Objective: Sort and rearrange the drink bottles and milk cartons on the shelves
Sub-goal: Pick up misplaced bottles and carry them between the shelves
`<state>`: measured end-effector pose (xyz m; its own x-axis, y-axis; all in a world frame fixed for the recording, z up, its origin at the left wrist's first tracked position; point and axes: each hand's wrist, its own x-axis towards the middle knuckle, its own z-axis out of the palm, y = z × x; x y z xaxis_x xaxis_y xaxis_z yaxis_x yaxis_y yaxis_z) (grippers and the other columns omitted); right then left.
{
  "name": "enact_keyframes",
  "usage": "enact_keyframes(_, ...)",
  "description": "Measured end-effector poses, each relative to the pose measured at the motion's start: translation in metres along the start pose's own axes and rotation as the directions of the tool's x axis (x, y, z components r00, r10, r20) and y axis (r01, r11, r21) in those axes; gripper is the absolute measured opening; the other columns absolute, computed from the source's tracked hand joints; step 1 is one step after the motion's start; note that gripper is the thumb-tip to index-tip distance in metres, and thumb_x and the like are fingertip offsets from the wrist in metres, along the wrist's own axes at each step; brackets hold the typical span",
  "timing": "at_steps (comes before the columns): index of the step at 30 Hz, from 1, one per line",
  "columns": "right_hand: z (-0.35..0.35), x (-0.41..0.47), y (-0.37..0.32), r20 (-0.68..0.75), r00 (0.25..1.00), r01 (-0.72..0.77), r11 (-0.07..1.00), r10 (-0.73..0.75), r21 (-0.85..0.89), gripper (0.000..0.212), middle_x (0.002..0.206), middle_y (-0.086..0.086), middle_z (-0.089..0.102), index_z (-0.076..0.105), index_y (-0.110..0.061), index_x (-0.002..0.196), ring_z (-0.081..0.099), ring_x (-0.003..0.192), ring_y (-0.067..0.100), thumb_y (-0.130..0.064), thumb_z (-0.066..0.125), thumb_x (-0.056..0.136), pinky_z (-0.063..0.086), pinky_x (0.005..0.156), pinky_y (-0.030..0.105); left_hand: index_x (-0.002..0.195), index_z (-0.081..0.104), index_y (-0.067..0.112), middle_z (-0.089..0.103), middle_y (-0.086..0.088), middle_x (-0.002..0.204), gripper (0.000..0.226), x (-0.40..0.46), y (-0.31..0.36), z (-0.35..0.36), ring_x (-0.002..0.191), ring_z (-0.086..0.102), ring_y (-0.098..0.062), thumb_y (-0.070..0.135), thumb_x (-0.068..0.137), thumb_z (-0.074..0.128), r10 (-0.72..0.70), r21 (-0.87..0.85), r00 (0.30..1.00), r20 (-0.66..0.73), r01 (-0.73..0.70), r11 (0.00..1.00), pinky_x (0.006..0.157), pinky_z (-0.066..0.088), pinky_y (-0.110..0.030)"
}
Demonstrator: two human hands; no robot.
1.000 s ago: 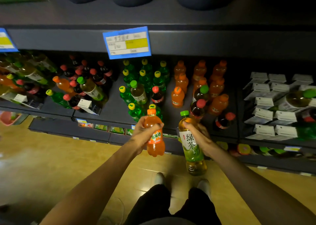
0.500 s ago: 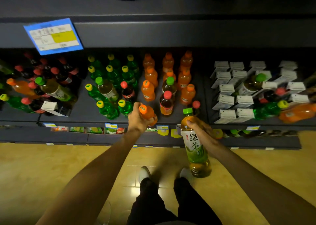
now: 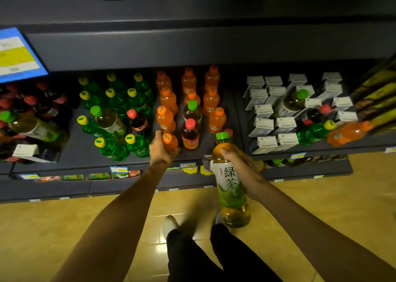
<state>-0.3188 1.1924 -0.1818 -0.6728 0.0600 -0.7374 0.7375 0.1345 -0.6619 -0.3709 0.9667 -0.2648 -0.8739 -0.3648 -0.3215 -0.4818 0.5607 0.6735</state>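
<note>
While your left hand (image 3: 162, 151) is reaching onto the shelf (image 3: 85, 153), its fingers are curling round a small orange soda bottle (image 3: 170, 141) at the front of the orange group; grip closed on the bottle's shoulder, cap showing above the knuckles. Whether the bottle's base is touching the shelf, you cannot tell: the hand is hiding it.

Your right hand (image 3: 242, 170) is holding a tall green tea bottle (image 3: 232, 183) upright in front of the shelf edge, fingers wrapping the white label, thumb pressing near the neck, green cap on top.

Just beyond the left hand, orange bottles (image 3: 211, 102) are standing in rows. Among them a green-capped tea bottle (image 3: 192, 111) and, right beside the left hand's bottle, a red-capped bottle (image 3: 190, 135) are sitting.

Left of the left hand, green bottles with yellow caps (image 3: 115, 102) are clustering, with another tea bottle (image 3: 108, 121) and a dark cola bottle (image 3: 138, 122) mixed in.

Beyond and to the right of the right hand, white milk cartons (image 3: 264, 126) are standing in rows; a tea bottle (image 3: 294, 102), a green bottle (image 3: 315, 130) and an orange bottle (image 3: 349, 133) are lying across them.
</note>
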Motion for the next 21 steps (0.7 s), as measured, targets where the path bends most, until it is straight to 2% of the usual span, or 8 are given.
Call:
enact_keyframes(3,-0.002,0.005,0.002,0.016,1.000,-0.027,0.998,0.026,0.054,0.081,0.115,0.006,0.066,0.049,-0.029,0.121,0.068,0.099,0.023,-0.067,0.078,0.056,0.053,0.095,0.044,0.127,0.047,0.005,0.060,-0.020,0.122,0.068,0.009,-0.002,0.005,0.113,0.056,-0.036,0.007,0.070,0.083,0.003,-0.001,1.000,0.019,-0.003,1.000,0.090,0.044,-0.034)
enact_keyframes(6,-0.007,0.006,0.001,-0.008,1.000,-0.021,0.996,0.021,0.083,0.038,0.093,0.001,0.066,0.048,-0.031,0.105,0.066,0.081,0.016,-0.049,0.072,0.081,0.051,0.071,0.031,0.129,0.046,0.005,0.057,-0.015,0.115,0.066,0.015,-0.009,0.008,0.107,0.055,-0.028,0.009,0.074,0.082,-0.021,-0.062,0.999,0.029,0.023,0.998,0.084,0.049,-0.019)
enact_keyframes(7,-0.007,0.007,0.003,-0.016,1.000,-0.021,0.995,0.022,0.097,0.033,0.092,0.001,0.066,0.048,-0.032,0.104,0.066,0.079,0.016,-0.046,0.070,0.084,0.049,0.067,0.029,0.129,0.047,0.004,0.057,-0.012,0.111,0.068,0.019,-0.013,0.009,0.102,0.055,-0.026,0.012,0.073,0.084,-0.022,-0.070,0.999,0.030,0.024,0.997,0.087,0.051,-0.026)
enact_keyframes(9,-0.007,0.005,0.002,-0.004,1.000,-0.023,0.992,0.024,0.128,0.039,0.099,0.006,0.069,0.048,-0.032,0.110,0.069,0.083,0.019,-0.047,0.071,0.082,0.050,0.068,0.030,0.132,0.045,0.005,0.058,-0.014,0.115,0.072,0.023,-0.015,0.009,0.106,0.056,-0.029,0.014,0.072,0.085,-0.004,-0.054,0.999,0.047,0.006,0.999,0.091,0.049,-0.035)
enact_keyframes(12,-0.001,0.003,-0.003,0.034,0.999,0.000,0.990,-0.005,0.140,0.071,0.106,0.011,0.072,0.052,-0.027,0.124,0.071,0.091,0.025,-0.060,0.078,0.067,0.053,0.077,0.035,0.138,0.036,0.006,0.050,-0.016,0.133,0.075,0.020,-0.011,0.012,0.123,0.049,-0.032,0.003,0.076,0.079,-0.012,-0.111,0.997,0.075,0.020,0.994,0.089,0.042,-0.028)
enact_keyframes(16,0.009,0.004,-0.010,0.039,0.998,0.052,0.993,-0.057,0.110,0.068,0.094,0.010,0.074,0.057,-0.020,0.126,0.073,0.077,0.020,-0.058,0.074,0.072,0.053,0.067,0.029,0.143,0.031,0.000,0.044,-0.024,0.141,0.078,0.002,-0.015,0.005,0.126,0.046,-0.042,0.006,0.080,0.077,0.092,-0.024,0.995,0.026,-0.091,0.996,0.101,0.039,-0.042)
enact_keyframes(19,0.018,0.005,-0.010,0.087,0.996,0.024,0.996,-0.031,0.081,0.106,0.098,0.015,0.074,0.053,-0.021,0.129,0.074,0.084,0.030,-0.070,0.082,0.040,0.059,0.081,0.045,0.146,0.028,-0.006,0.040,-0.029,0.140,0.075,-0.015,-0.031,-0.002,0.127,0.043,-0.046,0.007,0.084,0.069,0.166,0.075,0.985,-0.042,-0.163,0.984,0.102,0.039,-0.047)
enact_keyframes(21,0.022,0.003,-0.008,0.098,0.994,0.030,0.995,-0.039,0.094,0.092,0.095,0.014,0.075,0.053,-0.026,0.121,0.074,0.084,0.031,-0.067,0.083,0.044,0.058,0.086,0.050,0.139,0.039,-0.006,0.046,-0.027,0.129,0.070,-0.032,-0.038,-0.005,0.118,0.047,-0.045,0.013,0.080,0.072,0.243,0.111,0.968,-0.069,-0.234,0.966,0.093,0.046,-0.050)
